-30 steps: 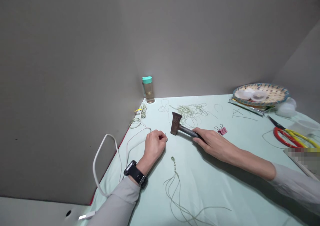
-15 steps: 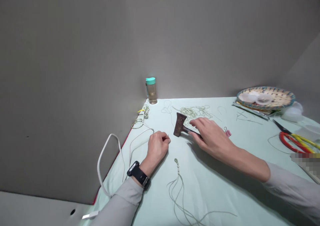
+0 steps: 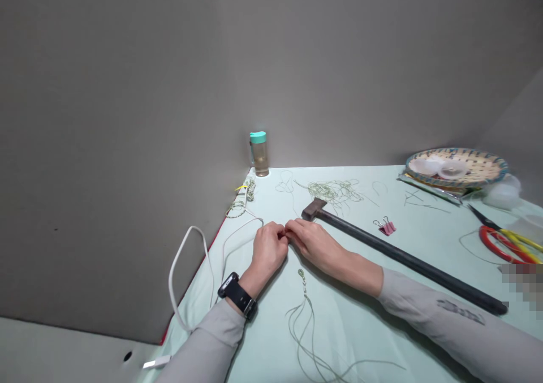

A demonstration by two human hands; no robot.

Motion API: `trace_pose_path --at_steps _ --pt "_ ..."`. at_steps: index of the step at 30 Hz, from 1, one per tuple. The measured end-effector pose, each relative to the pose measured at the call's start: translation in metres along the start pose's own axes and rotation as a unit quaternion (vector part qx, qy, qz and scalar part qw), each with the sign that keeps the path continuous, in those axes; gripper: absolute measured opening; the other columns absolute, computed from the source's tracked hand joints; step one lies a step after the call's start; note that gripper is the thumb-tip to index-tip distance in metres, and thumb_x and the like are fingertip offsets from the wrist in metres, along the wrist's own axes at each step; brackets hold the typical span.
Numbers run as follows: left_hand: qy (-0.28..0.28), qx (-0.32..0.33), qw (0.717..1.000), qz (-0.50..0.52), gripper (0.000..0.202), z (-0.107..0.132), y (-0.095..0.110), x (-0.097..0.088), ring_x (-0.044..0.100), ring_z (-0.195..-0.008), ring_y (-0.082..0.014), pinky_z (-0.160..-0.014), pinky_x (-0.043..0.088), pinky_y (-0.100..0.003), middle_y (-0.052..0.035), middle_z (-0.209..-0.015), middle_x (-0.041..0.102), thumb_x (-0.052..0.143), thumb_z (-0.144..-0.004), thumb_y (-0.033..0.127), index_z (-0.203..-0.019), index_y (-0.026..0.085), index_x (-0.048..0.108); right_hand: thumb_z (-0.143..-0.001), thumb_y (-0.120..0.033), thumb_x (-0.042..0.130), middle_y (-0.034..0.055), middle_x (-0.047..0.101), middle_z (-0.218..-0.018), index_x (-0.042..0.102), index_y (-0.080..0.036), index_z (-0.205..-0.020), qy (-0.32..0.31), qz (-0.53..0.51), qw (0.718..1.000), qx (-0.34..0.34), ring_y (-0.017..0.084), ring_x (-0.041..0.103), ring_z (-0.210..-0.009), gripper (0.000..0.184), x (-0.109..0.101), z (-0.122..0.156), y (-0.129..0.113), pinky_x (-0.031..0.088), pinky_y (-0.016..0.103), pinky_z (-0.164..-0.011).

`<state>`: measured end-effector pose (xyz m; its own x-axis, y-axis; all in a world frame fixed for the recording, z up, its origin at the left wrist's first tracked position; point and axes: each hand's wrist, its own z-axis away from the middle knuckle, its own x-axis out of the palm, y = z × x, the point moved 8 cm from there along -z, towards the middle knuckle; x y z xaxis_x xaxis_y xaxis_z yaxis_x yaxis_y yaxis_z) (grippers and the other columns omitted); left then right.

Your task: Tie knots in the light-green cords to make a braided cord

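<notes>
My left hand [image 3: 270, 248], wearing a black watch [image 3: 237, 296], rests on the pale green cloth with its fingers pinched. Against those fingertips my right hand [image 3: 316, 241] is pinched too. Whatever they hold is too small and hidden to make out. Behind my right forearm lies an axe [image 3: 394, 252], its rusty head [image 3: 314, 208] just beyond my right hand and its long dark handle slanting to the lower right. Nearer to me lies a green cord with a knotted, looped top [image 3: 302, 278] and several loose strands.
A tangle of green cord [image 3: 333, 190] lies beyond the axe head. To the right are a pink binder clip [image 3: 387, 227], red-and-yellow-handled scissors [image 3: 503, 241] and a woven basket [image 3: 487, 168]. A bottle [image 3: 260, 155] stands at the back; a white cable [image 3: 173, 281] loops at the left.
My right hand has let go of the axe, which now lies flat on the cloth. That hand has moved left to meet my left fingertips.
</notes>
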<state>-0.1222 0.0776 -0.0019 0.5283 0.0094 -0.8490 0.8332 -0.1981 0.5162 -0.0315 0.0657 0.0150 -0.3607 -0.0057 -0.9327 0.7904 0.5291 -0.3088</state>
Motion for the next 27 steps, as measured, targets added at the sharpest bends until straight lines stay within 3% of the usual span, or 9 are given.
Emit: trace_pose_path --at_steps 5,12,16,19,23,27 --pt "0.004 -0.004 1.0 0.013 0.017 0.0 0.0 -0.002 0.067 -0.088 -0.019 -0.08 0.056 -0.04 -0.0046 -0.098 0.07 0.06 -0.093 0.03 -0.097 0.015 0.066 -0.096 -0.027 0.057 0.0032 0.065 -0.094 0.063 -0.013 -0.101 0.03 -0.034 0.999 0.003 0.015 0.064 -0.082 0.017 0.003 -0.002 0.005 0.056 0.033 -0.074" --pt "0.007 0.004 0.998 0.059 0.017 -0.001 0.001 -0.006 0.067 -0.08 -0.0171 -0.075 0.057 -0.037 -0.0028 -0.091 0.07 0.06 -0.093 0.03 -0.094 0.014 0.066 -0.096 -0.029 0.057 0.0034 0.066 -0.095 0.063 -0.013 -0.102 0.025 -0.032 0.999 0.02 0.015 0.064 -0.081 0.018 0.008 -0.007 0.006 0.055 0.033 -0.074" --pt "0.014 0.003 0.997 0.08 0.017 -0.002 0.001 -0.006 0.067 -0.081 -0.0171 -0.076 0.057 -0.037 -0.0028 -0.091 0.07 0.06 -0.093 0.03 -0.094 0.014 0.066 -0.096 -0.031 0.056 0.0034 0.066 -0.094 0.062 -0.013 -0.106 0.012 -0.007 0.999 0.048 0.015 0.065 -0.08 0.021 -0.002 -0.005 0.01 0.056 0.034 -0.074" --pt "0.012 -0.001 0.995 0.095 0.016 -0.002 0.001 -0.005 0.067 -0.079 -0.0166 -0.075 0.057 -0.037 -0.0025 -0.09 0.07 0.06 -0.093 0.029 -0.093 0.014 0.066 -0.098 -0.032 0.053 0.0047 0.065 -0.099 0.057 -0.015 -0.118 0.016 0.028 0.995 0.09 0.016 0.065 -0.083 0.028 -0.027 0.003 0.034 0.055 0.036 -0.076" --pt "0.009 -0.001 0.993 0.116 0.016 -0.001 0.0 -0.003 0.067 -0.078 -0.0163 -0.075 0.057 -0.036 -0.0022 -0.089 0.07 0.062 -0.092 0.029 -0.09 0.014 0.066 -0.098 -0.036 0.051 0.0065 0.063 -0.105 0.058 -0.015 -0.113 -0.002 0.104 0.98 0.167 0.017 0.063 -0.086 0.027 -0.058 0.03 0.086 0.054 0.037 -0.078" --pt "0.014 -0.005 0.99 0.141 0.017 -0.001 -0.003 -0.002 0.066 -0.078 -0.0162 -0.073 0.057 -0.036 -0.0022 -0.089 0.07 0.062 -0.092 0.031 -0.09 0.014 0.066 -0.094 -0.039 0.056 0.0057 0.063 -0.102 0.061 -0.014 -0.105 -0.085 0.136 0.971 0.178 0.017 0.062 -0.086 0.027 -0.046 0.051 0.113 0.054 0.036 -0.075"
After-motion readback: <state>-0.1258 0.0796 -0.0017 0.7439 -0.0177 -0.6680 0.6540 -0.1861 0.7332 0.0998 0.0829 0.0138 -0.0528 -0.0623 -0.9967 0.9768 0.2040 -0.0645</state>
